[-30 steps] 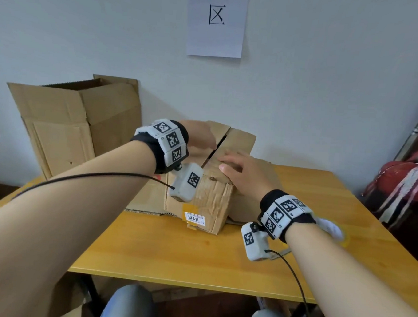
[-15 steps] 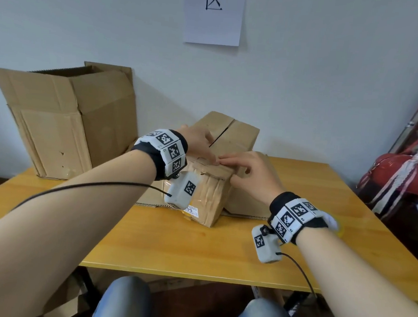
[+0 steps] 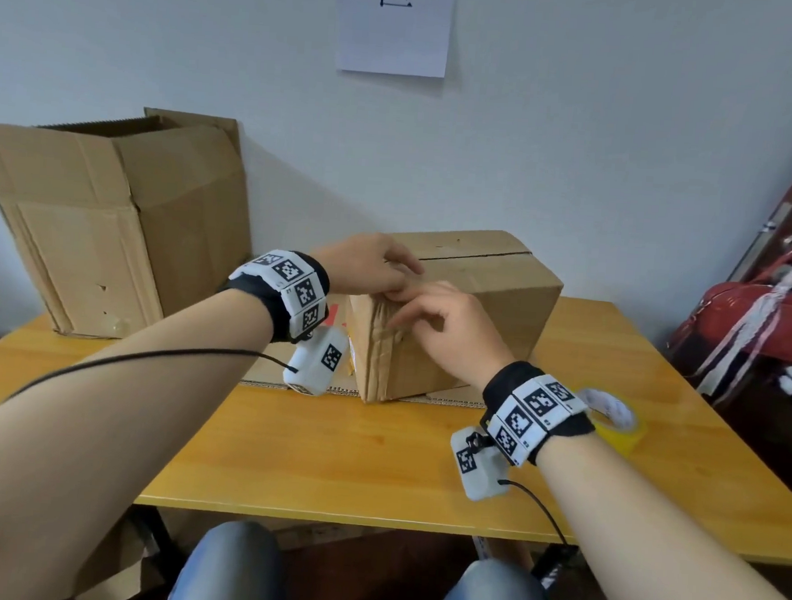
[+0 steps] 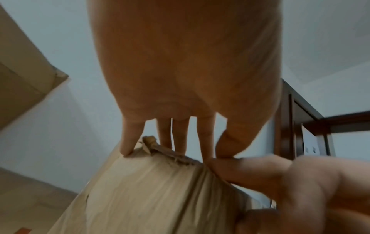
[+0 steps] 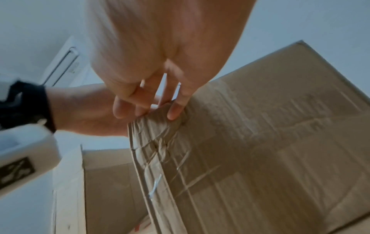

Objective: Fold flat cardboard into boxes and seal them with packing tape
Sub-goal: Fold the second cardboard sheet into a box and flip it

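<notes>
Box [image 3: 477, 304] now turned broadside; tape roll [image 3: 614, 417] perhaps behind wrist

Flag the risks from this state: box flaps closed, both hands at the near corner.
1. The box has an untaped top seam; both hands sit at one corner, so the far flaps may spring up.
2. The tape roll lies behind the right hand; reaching for it means letting go.
3. The left hand rests on a frayed, creased corner that may seal badly.

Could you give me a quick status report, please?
Left hand and right hand press fingertips on closed box corner. Tape roll untouched. Nothing blocking.
</notes>
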Action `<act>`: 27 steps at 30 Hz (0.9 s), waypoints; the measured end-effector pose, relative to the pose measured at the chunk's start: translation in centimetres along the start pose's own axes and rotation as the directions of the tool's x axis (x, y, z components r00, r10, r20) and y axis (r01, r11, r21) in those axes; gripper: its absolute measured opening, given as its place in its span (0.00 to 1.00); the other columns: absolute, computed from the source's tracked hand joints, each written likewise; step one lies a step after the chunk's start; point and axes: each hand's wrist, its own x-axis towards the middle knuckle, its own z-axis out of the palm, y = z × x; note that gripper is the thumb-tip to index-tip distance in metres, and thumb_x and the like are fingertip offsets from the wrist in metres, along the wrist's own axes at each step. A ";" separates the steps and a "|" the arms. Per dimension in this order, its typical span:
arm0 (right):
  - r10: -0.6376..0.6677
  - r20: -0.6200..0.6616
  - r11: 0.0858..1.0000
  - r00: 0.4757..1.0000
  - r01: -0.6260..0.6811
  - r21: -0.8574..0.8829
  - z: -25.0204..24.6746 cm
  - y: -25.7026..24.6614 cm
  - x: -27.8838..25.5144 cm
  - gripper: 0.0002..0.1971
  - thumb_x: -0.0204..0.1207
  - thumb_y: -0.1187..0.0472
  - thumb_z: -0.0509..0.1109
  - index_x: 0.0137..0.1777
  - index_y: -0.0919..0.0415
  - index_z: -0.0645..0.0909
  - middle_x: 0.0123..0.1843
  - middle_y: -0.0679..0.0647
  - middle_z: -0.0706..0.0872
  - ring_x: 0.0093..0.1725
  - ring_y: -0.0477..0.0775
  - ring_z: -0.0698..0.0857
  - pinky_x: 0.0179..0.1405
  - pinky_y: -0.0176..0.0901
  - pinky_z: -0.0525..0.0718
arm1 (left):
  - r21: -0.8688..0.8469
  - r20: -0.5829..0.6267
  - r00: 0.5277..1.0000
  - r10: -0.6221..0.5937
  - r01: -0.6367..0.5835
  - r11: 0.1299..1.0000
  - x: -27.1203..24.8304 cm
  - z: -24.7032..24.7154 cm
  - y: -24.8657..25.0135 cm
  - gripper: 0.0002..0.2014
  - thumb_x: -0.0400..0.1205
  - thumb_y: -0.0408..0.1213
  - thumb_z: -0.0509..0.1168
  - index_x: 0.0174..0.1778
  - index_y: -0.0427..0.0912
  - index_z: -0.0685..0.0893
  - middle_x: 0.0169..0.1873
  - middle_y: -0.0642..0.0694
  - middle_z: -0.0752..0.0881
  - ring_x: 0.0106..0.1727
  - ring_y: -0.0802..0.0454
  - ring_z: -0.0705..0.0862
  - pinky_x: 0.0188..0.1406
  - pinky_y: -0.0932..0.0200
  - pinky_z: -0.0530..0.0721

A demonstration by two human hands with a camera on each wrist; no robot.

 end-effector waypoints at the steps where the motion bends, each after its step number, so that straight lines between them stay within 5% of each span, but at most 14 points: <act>1: 0.043 -0.027 0.998 0.999 -0.042 0.042 -0.2 0.0 0.1 0.18 0.78 0.74 0.67 0.40 0.52 0.92 0.57 0.42 0.90 0.64 0.38 0.82 0.65 0.32 0.77 | -0.009 0.001 1.000 -0.006 0.006 1.000 0.0 0.1 -0.2 0.18 0.82 0.39 0.67 0.68 0.56 0.85 0.61 0.53 0.85 0.61 0.55 0.83 0.55 0.63 0.76; 4: 0.159 -0.111 0.985 0.981 -0.151 0.079 -1.2 0.3 0.2 0.19 0.80 0.71 0.66 0.37 0.50 0.92 0.52 0.37 0.91 0.59 0.37 0.87 0.66 0.39 0.81 | 0.003 0.006 1.000 0.025 -0.025 1.000 -0.1 0.5 -0.9 0.29 0.79 0.50 0.75 0.76 0.53 0.79 0.66 0.53 0.81 0.65 0.55 0.79 0.63 0.60 0.75; 7: 0.198 -0.198 0.977 0.960 -0.176 0.122 -1.9 0.8 0.2 0.19 0.79 0.72 0.65 0.37 0.51 0.91 0.50 0.41 0.93 0.55 0.40 0.89 0.64 0.43 0.84 | 0.051 0.039 0.998 0.046 -0.048 0.998 -0.2 1.1 -1.3 0.34 0.76 0.47 0.78 0.79 0.54 0.75 0.72 0.53 0.79 0.68 0.53 0.79 0.68 0.55 0.76; 11: 0.247 -0.320 0.968 0.915 -0.218 0.123 -3.2 2.5 -0.5 0.20 0.79 0.73 0.62 0.36 0.54 0.91 0.41 0.41 0.92 0.41 0.62 0.88 0.45 0.55 0.87 | 0.104 0.047 0.999 0.016 -0.020 0.994 0.7 0.8 -1.5 0.31 0.77 0.32 0.73 0.77 0.57 0.77 0.65 0.49 0.84 0.53 0.54 0.85 0.48 0.61 0.80; 14: 0.297 -0.371 0.954 0.880 -0.288 0.083 -4.7 4.1 -1.9 0.20 0.78 0.74 0.61 0.34 0.55 0.89 0.35 0.44 0.91 0.37 0.51 0.89 0.42 0.45 0.88 | 0.175 -0.013 0.999 -0.032 0.034 0.984 1.5 0.9 -1.0 0.26 0.77 0.25 0.66 0.70 0.51 0.77 0.59 0.46 0.81 0.48 0.49 0.81 0.38 0.58 0.76; 17: 0.360 -0.390 0.917 0.848 -0.398 -0.019 -6.2 6.0 -3.9 0.20 0.78 0.74 0.61 0.33 0.53 0.88 0.33 0.45 0.90 0.34 0.44 0.88 0.39 0.43 0.88 | 0.226 -0.080 0.993 -0.084 0.100 0.969 2.4 2.0 -0.2 0.18 0.75 0.32 0.65 0.58 0.51 0.73 0.57 0.48 0.78 0.56 0.45 0.79 0.51 0.50 0.79; 20: 0.514 -0.352 0.785 0.782 -0.594 -0.175 -7.8 8.7 -6.3 0.18 0.80 0.67 0.64 0.31 0.49 0.84 0.33 0.46 0.88 0.35 0.56 0.85 0.33 0.43 0.80 | 0.333 -0.104 0.970 -0.218 0.241 0.912 3.2 3.9 1.3 0.20 0.73 0.42 0.65 0.58 0.47 0.66 0.61 0.46 0.77 0.71 0.35 0.73 0.71 0.20 0.66; 23: 0.747 -0.211 0.565 0.630 -0.769 -0.299 -8.9 11.1 -9.0 0.06 0.82 0.60 0.67 0.48 0.53 0.87 0.49 0.50 0.89 0.53 0.61 0.85 0.49 0.46 0.81 | 0.465 -0.120 0.951 -0.285 0.308 0.830 4.0 5.6 2.9 0.31 0.75 0.46 0.65 0.71 0.43 0.60 0.73 0.36 0.73 0.79 0.26 0.64 0.72 0.10 0.48; 25: 0.827 -0.163 0.466 0.538 -0.818 -0.338 -9.2 12.2 -10.4 0.11 0.81 0.56 0.71 0.60 0.57 0.86 0.60 0.55 0.88 0.61 0.61 0.85 0.59 0.49 0.81 | 0.513 -0.119 0.947 -0.298 0.315 0.798 4.4 5.9 3.5 0.34 0.76 0.46 0.64 0.75 0.42 0.57 0.76 0.33 0.71 0.80 0.24 0.62 0.73 0.10 0.46; 27: 0.845 -0.198 0.409 0.497 -0.839 -0.359 -9.3 12.6 -11.2 0.14 0.80 0.53 0.72 0.61 0.58 0.87 0.64 0.56 0.88 0.64 0.63 0.84 0.69 0.56 0.78 | 0.519 -0.099 0.944 -0.314 0.318 0.793 4.7 5.9 3.8 0.35 0.77 0.44 0.64 0.76 0.41 0.56 0.77 0.30 0.68 0.82 0.25 0.60 0.74 0.12 0.45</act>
